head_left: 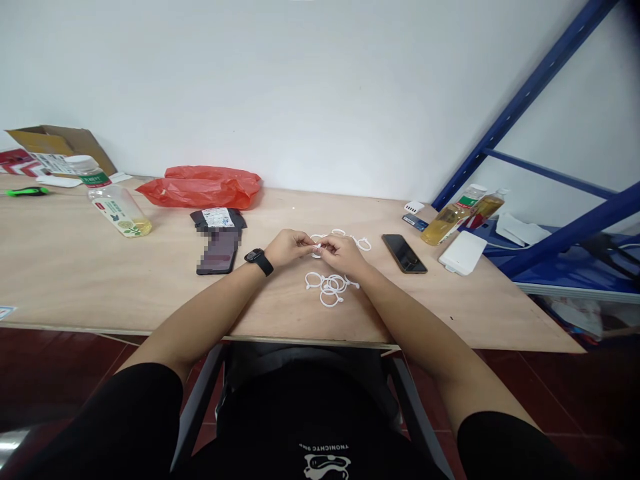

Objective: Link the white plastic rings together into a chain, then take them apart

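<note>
My left hand (290, 247) and my right hand (342, 255) meet over the middle of the table, fingertips pinched together. Between them is a white plastic ring (317, 251), mostly hidden by the fingers. Nearer to me, below the hands, lies a loose cluster of several similar white rings (330, 285), each with a small knob on its rim. Just beyond my hands, more white rings (364, 244) lie on the wood, partly covered by my fingers. A black watch (259, 261) is on my left wrist.
On the left stand a bottle (117, 207), a red plastic bag (205, 187), a dark packet (219, 219) and a partly blurred phone (220, 253). Rightward lie another phone (404, 254), a white case (463, 253) and bottles (450, 217) beside a blue metal rack (540, 93).
</note>
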`<control>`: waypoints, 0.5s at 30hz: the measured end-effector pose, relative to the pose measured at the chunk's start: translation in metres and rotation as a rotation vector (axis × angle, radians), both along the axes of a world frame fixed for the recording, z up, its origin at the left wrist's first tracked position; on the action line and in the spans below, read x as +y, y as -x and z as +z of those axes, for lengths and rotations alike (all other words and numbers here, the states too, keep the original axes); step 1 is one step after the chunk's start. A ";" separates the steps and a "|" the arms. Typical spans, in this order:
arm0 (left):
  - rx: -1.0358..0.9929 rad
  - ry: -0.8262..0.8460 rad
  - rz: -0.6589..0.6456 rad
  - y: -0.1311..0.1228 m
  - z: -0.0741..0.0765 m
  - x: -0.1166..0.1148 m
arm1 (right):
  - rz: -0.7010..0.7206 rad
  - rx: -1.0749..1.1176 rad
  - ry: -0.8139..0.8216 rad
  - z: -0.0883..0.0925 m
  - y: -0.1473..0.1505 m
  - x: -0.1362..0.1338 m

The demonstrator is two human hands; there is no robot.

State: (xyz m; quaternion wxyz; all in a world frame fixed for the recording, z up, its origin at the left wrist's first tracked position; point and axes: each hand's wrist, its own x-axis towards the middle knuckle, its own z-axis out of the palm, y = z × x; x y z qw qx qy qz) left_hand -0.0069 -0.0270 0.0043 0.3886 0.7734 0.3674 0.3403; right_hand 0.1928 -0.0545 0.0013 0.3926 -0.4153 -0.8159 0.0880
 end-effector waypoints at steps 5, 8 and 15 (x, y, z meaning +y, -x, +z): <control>0.040 -0.160 -0.018 -0.003 -0.002 -0.002 | -0.020 -0.021 -0.027 -0.002 0.000 0.003; 0.083 -0.193 -0.040 -0.006 -0.003 -0.004 | -0.042 -0.043 -0.042 -0.004 0.000 0.005; 0.069 -0.165 -0.039 -0.009 -0.005 -0.003 | -0.075 -0.010 -0.002 -0.004 0.001 0.006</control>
